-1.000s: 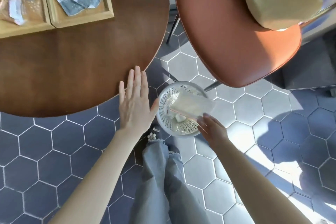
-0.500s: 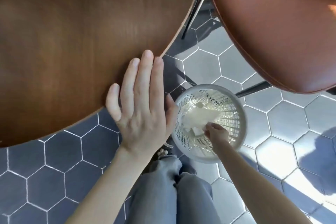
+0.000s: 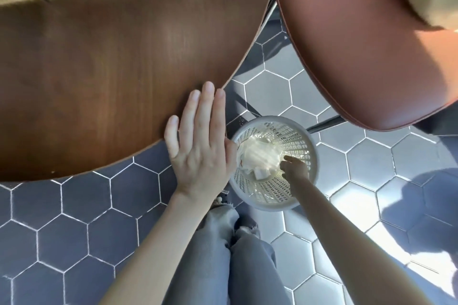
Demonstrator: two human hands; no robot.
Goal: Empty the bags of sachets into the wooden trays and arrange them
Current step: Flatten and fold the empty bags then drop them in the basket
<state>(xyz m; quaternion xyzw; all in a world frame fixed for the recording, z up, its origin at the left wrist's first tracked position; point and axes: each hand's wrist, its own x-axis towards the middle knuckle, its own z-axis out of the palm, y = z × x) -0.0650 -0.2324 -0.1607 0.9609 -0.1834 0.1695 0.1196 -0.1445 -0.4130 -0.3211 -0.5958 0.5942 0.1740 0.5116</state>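
Hexagon-tiled floor [image 3: 62, 218], left hand [image 3: 200, 151] flat at table [image 3: 99, 69] edge, right hand [image 3: 293, 168] inside basket [image 3: 312, 141]

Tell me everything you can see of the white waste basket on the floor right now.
The waste basket is a round, off-white, plastic-looking bin with a smooth rim and perforated walls. It stands upright on the grey hexagon floor tiles, just off the round wooden table's edge and beside the brown chair seat. Inside lie crumpled clear plastic bags and small white scraps. The right hand reaches down inside it, fingers toward the bags; whether it grips them is unclear. The left hand's thumb overlaps its rim; contact is unclear.
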